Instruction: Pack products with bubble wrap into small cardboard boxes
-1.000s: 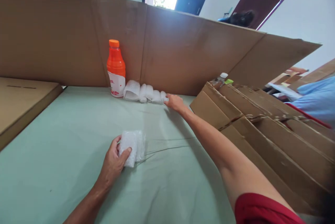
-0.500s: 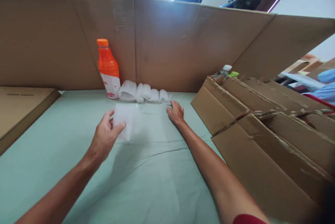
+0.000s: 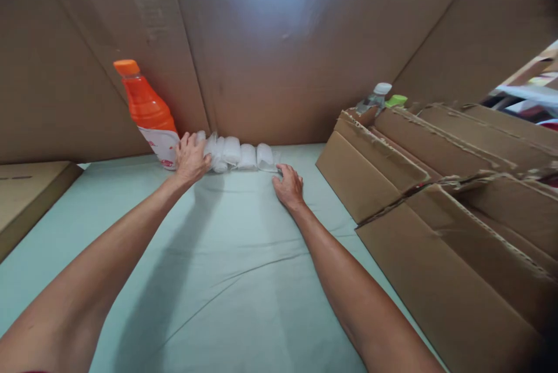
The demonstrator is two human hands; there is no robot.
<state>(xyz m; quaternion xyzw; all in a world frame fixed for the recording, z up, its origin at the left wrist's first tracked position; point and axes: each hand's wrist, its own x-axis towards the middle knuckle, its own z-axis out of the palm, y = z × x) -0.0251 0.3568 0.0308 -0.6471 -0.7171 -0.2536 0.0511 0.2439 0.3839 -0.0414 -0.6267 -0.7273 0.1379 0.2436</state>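
Bubble wrap (image 3: 247,157) under the left hand (image 3: 192,159), its end beside the right hand (image 3: 288,185).
Both curled, grips unclear; light pressure avoids crushing.

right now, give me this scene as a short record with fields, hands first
left hand: at the left end of the white bundles, next to the orange bottle; its grip is hidden
right hand: at the right end of the same row, fingers bent; contact unclear
bundles: translucent, side by side
bottle: orange cap, white label
surface: pale green cloth, creased
back: upright cardboard panel
right side: cardboard boxes
left edge: flat cardboard piece
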